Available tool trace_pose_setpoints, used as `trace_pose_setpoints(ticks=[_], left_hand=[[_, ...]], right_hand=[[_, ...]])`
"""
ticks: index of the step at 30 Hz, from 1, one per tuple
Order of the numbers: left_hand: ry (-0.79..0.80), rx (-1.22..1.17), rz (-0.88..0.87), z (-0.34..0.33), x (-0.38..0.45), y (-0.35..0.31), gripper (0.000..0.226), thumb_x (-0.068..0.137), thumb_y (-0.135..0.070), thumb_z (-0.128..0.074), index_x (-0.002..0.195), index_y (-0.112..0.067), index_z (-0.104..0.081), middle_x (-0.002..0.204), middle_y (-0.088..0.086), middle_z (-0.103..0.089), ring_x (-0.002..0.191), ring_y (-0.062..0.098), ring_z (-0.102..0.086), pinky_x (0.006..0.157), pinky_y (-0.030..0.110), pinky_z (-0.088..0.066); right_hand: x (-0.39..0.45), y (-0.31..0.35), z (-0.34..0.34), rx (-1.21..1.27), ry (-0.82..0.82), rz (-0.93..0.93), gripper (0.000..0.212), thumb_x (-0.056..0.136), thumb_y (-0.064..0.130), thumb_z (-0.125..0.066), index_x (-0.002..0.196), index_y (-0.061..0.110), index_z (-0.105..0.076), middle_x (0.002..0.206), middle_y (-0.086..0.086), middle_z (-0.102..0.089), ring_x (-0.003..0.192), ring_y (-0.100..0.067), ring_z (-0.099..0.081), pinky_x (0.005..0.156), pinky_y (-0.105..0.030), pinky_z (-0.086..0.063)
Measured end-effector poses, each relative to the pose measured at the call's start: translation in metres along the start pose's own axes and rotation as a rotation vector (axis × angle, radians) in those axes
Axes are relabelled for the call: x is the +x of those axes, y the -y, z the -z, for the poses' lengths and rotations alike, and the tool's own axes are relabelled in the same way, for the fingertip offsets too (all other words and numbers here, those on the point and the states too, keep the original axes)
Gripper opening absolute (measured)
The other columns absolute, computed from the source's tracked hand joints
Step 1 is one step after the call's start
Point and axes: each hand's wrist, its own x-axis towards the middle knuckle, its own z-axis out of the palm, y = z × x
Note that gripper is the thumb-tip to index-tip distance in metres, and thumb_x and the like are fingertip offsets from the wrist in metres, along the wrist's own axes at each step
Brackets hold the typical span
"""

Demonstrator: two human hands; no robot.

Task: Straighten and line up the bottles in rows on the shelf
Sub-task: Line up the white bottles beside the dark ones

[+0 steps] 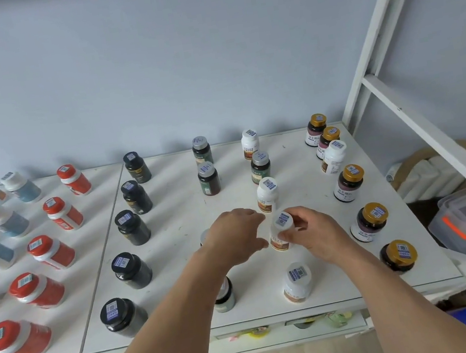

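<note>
Holding: right hand [316,231] pinches white bottle [280,234]
Left hand [237,237]: relaxed, touching it
Handling: probably light, rigid, smooth; grasp body below cap

- We see a white shelf [182,215] made of two boards that meet at a seam left of centre.
- On the right board bottles stand in columns running front to back — black bottles [132,227], green bottles with silver caps [208,179], white bottles with brown labels [267,194], and dark bottles with gold caps [348,183].
- On the left board we find a column of red bottles [51,251] and, further left, white bottles with blue labels [4,220].
- Every cap we can see carries a small blue-and-white sticker.
</note>
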Motion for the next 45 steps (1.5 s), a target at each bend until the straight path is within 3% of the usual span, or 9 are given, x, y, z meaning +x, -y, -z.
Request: trace_pose_setpoints(ticks=[9, 17, 22, 25, 29, 34, 37, 41, 45], left_hand=[[-0.049, -0.002, -0.011, -0.002, 0.01, 0.01, 0.053, 0.092, -0.047, -0.057, 0.137, -0.021, -0.049, 0.133, -0.002, -0.056, 0.124, 0.02, -0.05, 0.1, 0.035, -0.041], [-0.046, 0.041, 0.115, 0.005, 0.039, 0.026, 0.051, 0.09, -0.052, -0.055, 0.13, -0.018, -0.054, 0.127, -0.001, -0.059, 0.119, 0.022, -0.053, 0.095, 0.037, -0.044], [0.017, -0.044, 0.2, 0.011, 0.059, 0.031, 0.06, 0.089, -0.052, -0.058, 0.139, -0.021, -0.047, 0.135, -0.002, -0.054, 0.124, 0.021, -0.05, 0.098, 0.037, -0.045], [0.022, -0.212, 0.245, 0.013, 0.069, 0.036, 0.068, 0.087, -0.052, -0.063, 0.145, -0.024, -0.041, 0.145, -0.006, -0.047, 0.132, 0.017, -0.044, 0.104, 0.033, -0.039], [0.036, -0.532, 0.281, 0.009, 0.073, 0.038, 0.075, 0.076, -0.051, -0.076, 0.141, -0.025, -0.047, 0.135, -0.009, -0.056, 0.125, 0.011, -0.051, 0.103, 0.03, -0.042], [0.111, -0.766, 0.224, 0.009, 0.081, 0.044, 0.033, 0.073, -0.048, -0.077, 0.099, -0.03, -0.068, 0.097, -0.011, -0.07, 0.094, 0.008, -0.063, 0.087, 0.035, -0.052], [0.129, -0.842, 0.197, 0.014, 0.081, 0.044, 0.013, 0.078, -0.04, -0.076, 0.07, -0.035, -0.066, 0.074, -0.013, -0.065, 0.073, 0.009, -0.053, 0.066, 0.029, -0.042], [0.198, -0.856, 0.143, 0.019, 0.081, 0.049, 0.009, 0.08, -0.043, -0.072, 0.079, -0.052, -0.069, 0.094, -0.012, -0.072, 0.095, 0.017, -0.062, 0.083, 0.034, -0.049], [0.229, -0.811, 0.113, 0.02, 0.082, 0.051, 0.013, 0.08, -0.049, -0.07, 0.093, -0.047, -0.071, 0.101, -0.009, -0.071, 0.106, 0.021, -0.061, 0.09, 0.037, -0.05]], right_hand=[[0.001, 0.007, 0.008, 0.053, -0.086, -0.004, 0.06, 0.082, 0.05, -0.072, 0.136, 0.031, -0.052, 0.134, 0.015, -0.057, 0.123, -0.005, -0.052, 0.106, -0.033, -0.041], [0.06, 0.043, 0.016, -0.045, -0.063, -0.004, 0.067, 0.087, 0.04, -0.071, 0.145, 0.026, -0.041, 0.148, 0.004, -0.049, 0.134, -0.015, -0.046, 0.105, -0.034, -0.038], [0.087, 0.042, 0.009, -0.135, 0.022, -0.025, 0.056, 0.084, 0.038, -0.074, 0.131, 0.025, -0.048, 0.123, 0.003, -0.064, 0.102, -0.017, -0.059, 0.082, -0.028, -0.043], [0.094, 0.039, 0.014, -0.089, -0.015, -0.009, 0.05, 0.081, 0.039, -0.077, 0.122, 0.025, -0.051, 0.112, 0.006, -0.066, 0.098, -0.015, -0.062, 0.076, -0.028, -0.045], [0.091, 0.045, 0.022, -0.058, -0.035, 0.021, 0.048, 0.076, 0.045, -0.08, 0.112, 0.027, -0.054, 0.102, 0.013, -0.065, 0.092, -0.007, -0.061, 0.068, -0.023, -0.043], [0.089, 0.059, 0.031, -0.068, -0.094, 0.056, 0.046, 0.075, 0.053, -0.077, 0.107, 0.028, -0.056, 0.097, 0.013, -0.064, 0.087, -0.003, -0.059, 0.065, -0.023, -0.041], [0.087, 0.066, 0.031, -0.083, -0.137, 0.037, 0.046, 0.075, 0.055, -0.076, 0.105, 0.028, -0.056, 0.096, 0.013, -0.063, 0.084, -0.002, -0.059, 0.061, -0.022, -0.039], [0.084, 0.071, 0.028, -0.094, -0.192, -0.001, 0.049, 0.076, 0.061, -0.072, 0.106, 0.027, -0.054, 0.1, 0.011, -0.063, 0.086, -0.008, -0.06, 0.06, -0.022, -0.039], [0.08, 0.074, 0.025, -0.107, -0.216, -0.013, 0.05, 0.078, 0.064, -0.069, 0.106, 0.027, -0.053, 0.102, 0.009, -0.063, 0.087, -0.011, -0.06, 0.059, -0.022, -0.039]])
